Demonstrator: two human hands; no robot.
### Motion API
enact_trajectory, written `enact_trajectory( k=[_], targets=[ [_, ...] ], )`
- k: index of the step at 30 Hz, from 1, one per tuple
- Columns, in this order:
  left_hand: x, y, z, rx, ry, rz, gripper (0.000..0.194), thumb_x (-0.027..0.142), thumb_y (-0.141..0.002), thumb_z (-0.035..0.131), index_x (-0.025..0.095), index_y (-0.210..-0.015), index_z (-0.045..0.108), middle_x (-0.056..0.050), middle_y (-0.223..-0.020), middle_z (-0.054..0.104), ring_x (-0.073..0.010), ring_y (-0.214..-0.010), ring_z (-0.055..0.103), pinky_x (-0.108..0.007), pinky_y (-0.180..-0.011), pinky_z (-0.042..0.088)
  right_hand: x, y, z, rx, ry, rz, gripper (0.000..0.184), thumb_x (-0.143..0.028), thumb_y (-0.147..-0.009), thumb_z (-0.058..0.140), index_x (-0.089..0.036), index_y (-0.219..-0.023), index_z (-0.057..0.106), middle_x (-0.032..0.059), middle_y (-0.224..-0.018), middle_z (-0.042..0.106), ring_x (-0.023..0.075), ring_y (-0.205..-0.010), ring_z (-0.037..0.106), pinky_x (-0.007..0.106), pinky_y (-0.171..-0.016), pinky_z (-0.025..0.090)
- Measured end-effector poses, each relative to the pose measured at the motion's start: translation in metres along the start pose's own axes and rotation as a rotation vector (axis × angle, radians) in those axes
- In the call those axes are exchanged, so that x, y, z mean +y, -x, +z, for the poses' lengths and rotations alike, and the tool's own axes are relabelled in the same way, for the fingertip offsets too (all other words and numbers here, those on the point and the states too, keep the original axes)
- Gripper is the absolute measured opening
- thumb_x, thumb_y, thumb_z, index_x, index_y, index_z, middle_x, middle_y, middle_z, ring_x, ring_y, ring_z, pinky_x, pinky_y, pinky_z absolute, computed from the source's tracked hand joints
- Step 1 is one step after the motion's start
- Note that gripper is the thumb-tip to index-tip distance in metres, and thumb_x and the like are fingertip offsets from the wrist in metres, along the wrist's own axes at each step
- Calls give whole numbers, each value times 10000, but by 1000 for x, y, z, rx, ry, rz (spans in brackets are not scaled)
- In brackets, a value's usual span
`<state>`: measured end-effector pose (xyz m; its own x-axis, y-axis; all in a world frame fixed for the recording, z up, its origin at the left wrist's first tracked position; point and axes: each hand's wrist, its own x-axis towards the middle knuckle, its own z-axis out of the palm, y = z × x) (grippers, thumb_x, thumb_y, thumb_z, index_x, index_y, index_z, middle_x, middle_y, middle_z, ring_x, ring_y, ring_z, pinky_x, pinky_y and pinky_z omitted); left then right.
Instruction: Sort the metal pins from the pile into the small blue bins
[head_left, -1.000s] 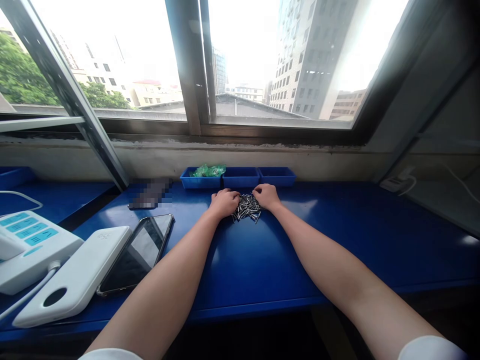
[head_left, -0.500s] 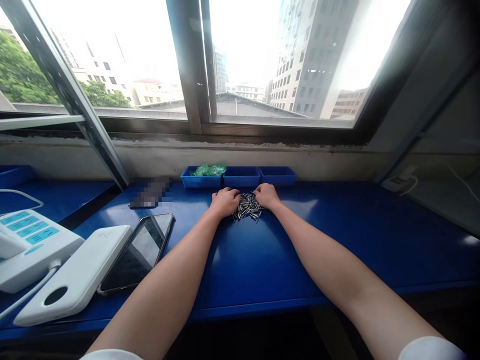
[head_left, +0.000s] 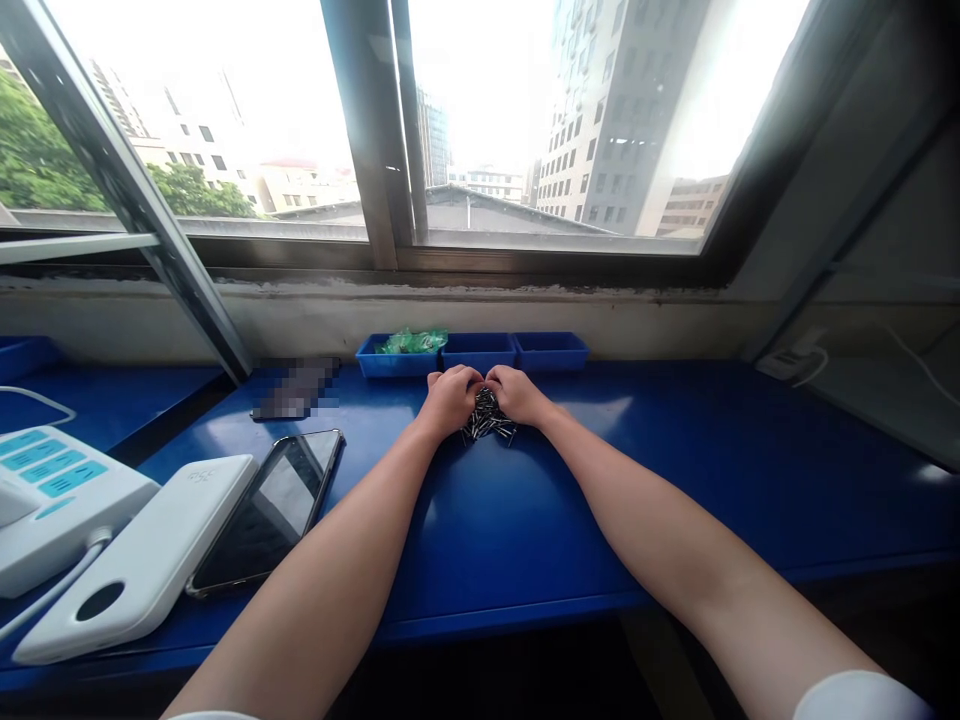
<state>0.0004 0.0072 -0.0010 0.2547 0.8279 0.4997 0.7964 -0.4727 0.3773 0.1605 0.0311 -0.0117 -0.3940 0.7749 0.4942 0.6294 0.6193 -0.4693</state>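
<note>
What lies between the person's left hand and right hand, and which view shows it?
A pile of small metal pieces lies on the blue tabletop between the left hand and the right hand; the head view shows it.

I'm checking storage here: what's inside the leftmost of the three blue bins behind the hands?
The leftmost bin holds crumpled green plastic, which rises above the rim. The plastic and the bin's front wall hide the bottom, so anything lying underneath cannot be seen.

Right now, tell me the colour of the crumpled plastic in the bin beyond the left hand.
Green; the crumpled plastic shows best in the head view.
</note>
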Motion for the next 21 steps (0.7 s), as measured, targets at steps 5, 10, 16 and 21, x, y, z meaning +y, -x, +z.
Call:
enact_trajectory(
  k=[5,10,16,21],
  targets=[
    [2,0,-2,-23,6,-28,201,292,-884,449,224,-936,630,-30,-1054,668,-207,-1015,584,-357,-941,319,-9,2,-7,0,-131,95,170,-267,-870,441,-178,-846,584,4,-709,610,125,-660,548,244,-648,420],
    [0,-1,-1,41,8,-39,211,261,-882,438,205,-924,636,-38,-1006,676,-204,-984,594,-355,-930,315,-9,-1,-7,36,-455,137,141,-287,-768,568,-166,-818,619,9,-715,640,125,-663,586,252,-664,464],
    [-3,-3,0,82,16,-59,235,263,-888,420,198,-916,644,-44,-961,686,-209,-941,607,-359,-905,324,-11,0,-13,1,-778,200,267,-327,-645,688,-170,-860,683,1,-700,656,115,-613,556,239,-587,434],
    [0,-4,-3,62,52,-44,240,273,-898,412,201,-900,641,-30,-922,701,-196,-900,622,-349,-894,335,-13,2,-19,-38,-977,304,262,-321,-623,692,-167,-834,693,22,-715,669,114,-601,534,222,-523,378]
  ],
)
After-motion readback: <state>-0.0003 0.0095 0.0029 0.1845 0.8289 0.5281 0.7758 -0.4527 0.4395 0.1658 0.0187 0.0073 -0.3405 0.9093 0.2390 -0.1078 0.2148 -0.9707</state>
